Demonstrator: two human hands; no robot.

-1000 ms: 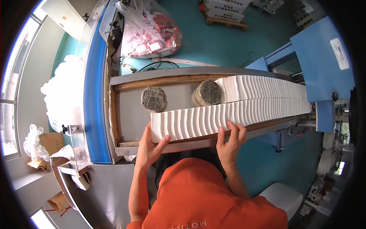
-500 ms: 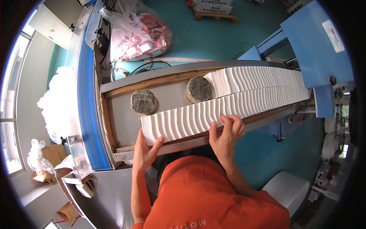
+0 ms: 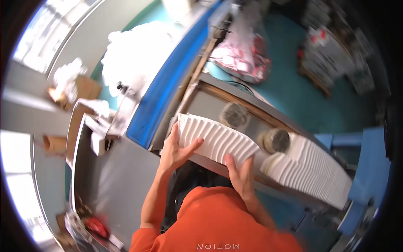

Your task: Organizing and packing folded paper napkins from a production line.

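Between my two hands I hold a row of white folded paper stacks [image 3: 214, 138], pressed together from both ends and lifted above the grey tray. My left hand [image 3: 175, 150] closes round its left end, thumb on the near side. Gripping the right end is my right hand [image 3: 242, 174], its thumb on the near face and its other fingers partly hidden. The remaining white paper rows [image 3: 312, 174] lie in the tray to the right. Beyond the held row are two round, plastic-wrapped weights: one weight [image 3: 234, 115] further left, the other weight [image 3: 276, 140] by the paper rows.
The tray's wooden rim [image 3: 252, 111] runs along its far side. A blue belt or panel [image 3: 174, 71] crosses at the left, near a grey table [image 3: 121, 180]. Blue machine parts [image 3: 371, 159] stand at the right. A clear bag of red-and-white pieces [image 3: 243, 54] lies beyond.
My hands have separated the left section of the near paper row and raised it from the tray. The view has turned left, showing more of the grey table.
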